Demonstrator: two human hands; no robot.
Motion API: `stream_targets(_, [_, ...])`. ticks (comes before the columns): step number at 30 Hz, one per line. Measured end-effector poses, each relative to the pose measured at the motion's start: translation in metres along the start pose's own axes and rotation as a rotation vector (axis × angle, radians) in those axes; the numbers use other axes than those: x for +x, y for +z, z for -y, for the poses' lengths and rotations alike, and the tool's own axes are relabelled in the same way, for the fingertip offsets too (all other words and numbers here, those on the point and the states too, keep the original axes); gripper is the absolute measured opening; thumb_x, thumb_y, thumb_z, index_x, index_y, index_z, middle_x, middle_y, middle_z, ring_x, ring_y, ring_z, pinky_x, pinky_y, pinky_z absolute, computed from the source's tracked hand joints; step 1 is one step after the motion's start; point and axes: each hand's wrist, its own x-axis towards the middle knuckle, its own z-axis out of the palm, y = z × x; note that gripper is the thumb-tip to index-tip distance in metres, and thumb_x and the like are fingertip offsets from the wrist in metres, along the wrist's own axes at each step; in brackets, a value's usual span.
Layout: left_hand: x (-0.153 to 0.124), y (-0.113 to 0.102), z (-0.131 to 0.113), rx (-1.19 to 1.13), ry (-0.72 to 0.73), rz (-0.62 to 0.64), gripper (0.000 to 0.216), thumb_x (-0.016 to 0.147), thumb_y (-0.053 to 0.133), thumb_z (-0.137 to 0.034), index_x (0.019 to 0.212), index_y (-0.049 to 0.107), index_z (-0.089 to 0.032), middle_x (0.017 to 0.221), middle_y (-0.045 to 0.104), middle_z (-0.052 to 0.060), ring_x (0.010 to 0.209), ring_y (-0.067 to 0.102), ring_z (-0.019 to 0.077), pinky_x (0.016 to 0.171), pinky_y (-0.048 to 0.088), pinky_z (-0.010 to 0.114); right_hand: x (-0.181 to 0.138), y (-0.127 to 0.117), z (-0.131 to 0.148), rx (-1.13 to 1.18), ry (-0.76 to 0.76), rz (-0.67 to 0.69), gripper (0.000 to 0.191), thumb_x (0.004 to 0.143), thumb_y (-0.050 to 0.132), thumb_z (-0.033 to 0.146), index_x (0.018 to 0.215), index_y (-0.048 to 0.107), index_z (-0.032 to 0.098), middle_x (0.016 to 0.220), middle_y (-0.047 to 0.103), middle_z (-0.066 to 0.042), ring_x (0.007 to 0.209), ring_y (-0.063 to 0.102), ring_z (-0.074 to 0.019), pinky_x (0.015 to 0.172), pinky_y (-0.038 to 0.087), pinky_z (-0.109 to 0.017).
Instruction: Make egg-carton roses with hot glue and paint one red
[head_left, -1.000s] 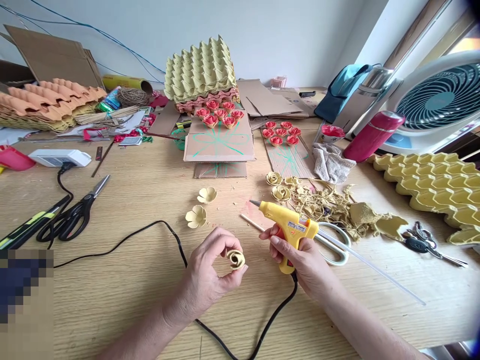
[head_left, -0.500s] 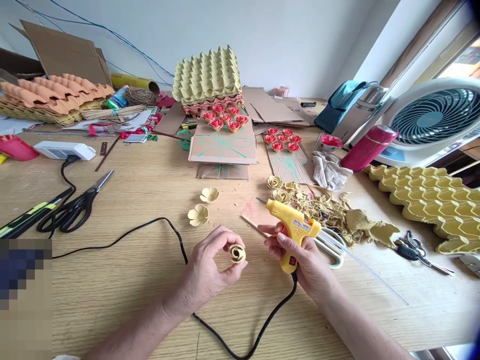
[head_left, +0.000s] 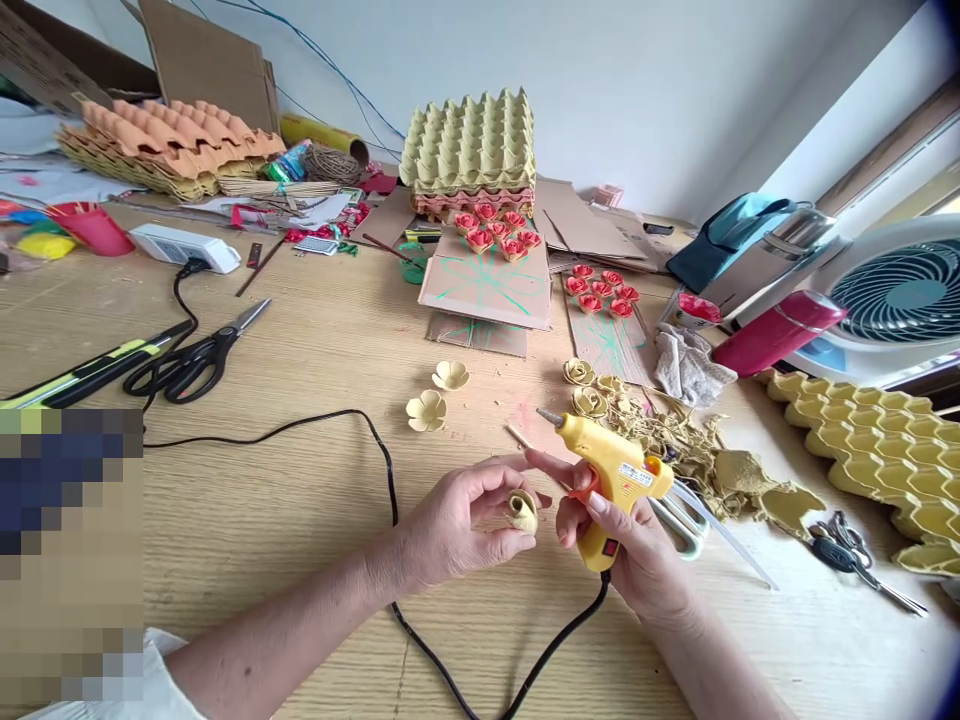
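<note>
Between the thumb and fingers of my left hand (head_left: 465, 520) is a small rolled rosebud (head_left: 522, 510) of tan egg-carton pulp, its spiral opening facing up toward me. My right hand (head_left: 630, 540) grips a yellow hot glue gun (head_left: 611, 470) by its handle, the nozzle pointing up and left. A clear glue stick (head_left: 739, 550) trails from its back. Beyond my left hand lie two tan petal cups, a nearer one (head_left: 427, 411) and a farther one (head_left: 451, 376). Tan finished roses (head_left: 589, 402) sit beyond the glue gun.
Pulp scraps (head_left: 697, 450), light-handled scissors (head_left: 686, 525) and keys (head_left: 847, 550) lie to the right. Black scissors (head_left: 199, 360) lie left. The gun's black cord (head_left: 390, 470) loops across the table. Red roses (head_left: 495, 235) stand on cardboard, before stacked egg trays (head_left: 469, 145).
The view has swung left, so things sit farther right. My hands have come closer together, and the rosebud has tilted in my left fingers. The glue gun stays in my right hand.
</note>
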Motion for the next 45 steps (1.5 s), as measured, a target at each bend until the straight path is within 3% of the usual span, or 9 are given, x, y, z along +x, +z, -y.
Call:
stream_targets(3, [0.001, 0.000, 0.003, -0.006, 0.008, 0.025, 0.024, 0.079, 0.073, -0.014, 0.102, 0.070, -0.016, 0.123, 0.074, 0.014, 0.118, 0.072, 0.0265, 0.108, 0.055, 0.040, -0.001, 0.001, 0.001, -0.024, 0.007, -0.006, 0.025, 0.086, 0.083, 0.045, 0.091, 0.072, 0.023, 0.110, 0.083, -0.009, 0.061, 0.071, -0.0152, 0.061, 0.055, -0.028])
stream_targets(7, [0.001, -0.002, -0.001, 0.061, 0.043, 0.018, 0.021, 0.080, 0.073, -0.013, 0.100, 0.072, -0.017, 0.115, 0.076, 0.010, 0.115, 0.072, 0.0235, 0.107, 0.054, 0.035, 0.001, 0.002, 0.002, -0.034, -0.025, -0.083, 0.027, 0.084, 0.085, 0.046, 0.090, 0.072, 0.022, 0.123, 0.080, -0.012, 0.066, 0.072, -0.0167, 0.066, 0.058, -0.031])
stream_targets(11, [0.000, -0.004, -0.003, 0.097, -0.003, -0.009, 0.021, 0.078, 0.073, -0.014, 0.098, 0.072, -0.018, 0.116, 0.076, 0.009, 0.115, 0.072, 0.0239, 0.108, 0.053, 0.036, 0.004, 0.000, 0.000, -0.073, -0.116, -0.232, 0.026, 0.083, 0.086, 0.043, 0.091, 0.073, 0.023, 0.124, 0.079, -0.010, 0.069, 0.069, -0.0142, 0.063, 0.054, -0.027])
stream_targets(16, [-0.002, -0.006, 0.000, 0.028, -0.046, 0.035, 0.021, 0.078, 0.073, -0.012, 0.097, 0.072, -0.020, 0.136, 0.071, 0.010, 0.133, 0.064, 0.0265, 0.118, 0.045, 0.040, 0.009, -0.003, -0.006, -0.068, -0.190, -0.361, 0.025, 0.083, 0.088, 0.039, 0.092, 0.071, 0.023, 0.100, 0.082, -0.005, 0.063, 0.063, -0.0118, 0.060, 0.050, -0.026])
stream_targets(26, [-0.001, -0.009, 0.003, 0.000, -0.083, 0.085, 0.021, 0.077, 0.075, -0.016, 0.098, 0.071, -0.021, 0.143, 0.068, 0.012, 0.139, 0.060, 0.0287, 0.120, 0.041, 0.043, 0.009, -0.005, -0.010, -0.191, -0.236, -0.357, 0.019, 0.086, 0.084, 0.036, 0.092, 0.072, 0.024, 0.102, 0.080, -0.004, 0.067, 0.062, -0.0124, 0.060, 0.049, -0.027])
stream_targets(34, [-0.003, -0.013, -0.010, 0.496, 0.018, -0.013, 0.015, 0.078, 0.073, -0.020, 0.093, 0.072, -0.018, 0.143, 0.068, 0.019, 0.134, 0.064, 0.0311, 0.115, 0.046, 0.041, 0.007, -0.010, -0.006, -0.155, -0.327, -0.441, 0.019, 0.089, 0.081, 0.036, 0.099, 0.071, 0.024, 0.103, 0.079, -0.004, 0.091, 0.072, -0.0210, 0.082, 0.057, -0.037])
stream_targets(37, [-0.004, -0.014, -0.009, 0.572, 0.036, -0.013, 0.015, 0.079, 0.073, -0.019, 0.094, 0.072, -0.019, 0.147, 0.065, 0.017, 0.136, 0.063, 0.0308, 0.116, 0.045, 0.040, 0.006, -0.009, -0.005, -0.177, -0.328, -0.468, 0.017, 0.089, 0.081, 0.036, 0.097, 0.070, 0.025, 0.105, 0.079, -0.004, 0.088, 0.070, -0.0189, 0.078, 0.055, -0.033])
stream_targets(41, [-0.004, -0.015, -0.007, 0.505, 0.012, 0.017, 0.018, 0.079, 0.075, -0.019, 0.097, 0.073, -0.021, 0.154, 0.060, 0.017, 0.144, 0.056, 0.0324, 0.120, 0.041, 0.043, 0.008, -0.003, -0.005, -0.166, -0.259, -0.409, 0.022, 0.083, 0.085, 0.037, 0.091, 0.069, 0.024, 0.093, 0.076, -0.004, 0.070, 0.063, -0.0168, 0.068, 0.052, -0.033])
stream_targets(45, [-0.004, -0.015, -0.009, 0.228, -0.036, 0.061, 0.018, 0.080, 0.075, -0.021, 0.097, 0.073, -0.021, 0.159, 0.054, 0.017, 0.154, 0.043, 0.0336, 0.124, 0.034, 0.048, 0.009, 0.002, -0.006, -0.203, -0.224, -0.355, 0.022, 0.081, 0.086, 0.038, 0.088, 0.071, 0.024, 0.086, 0.070, -0.002, 0.072, 0.059, -0.0173, 0.068, 0.051, -0.032])
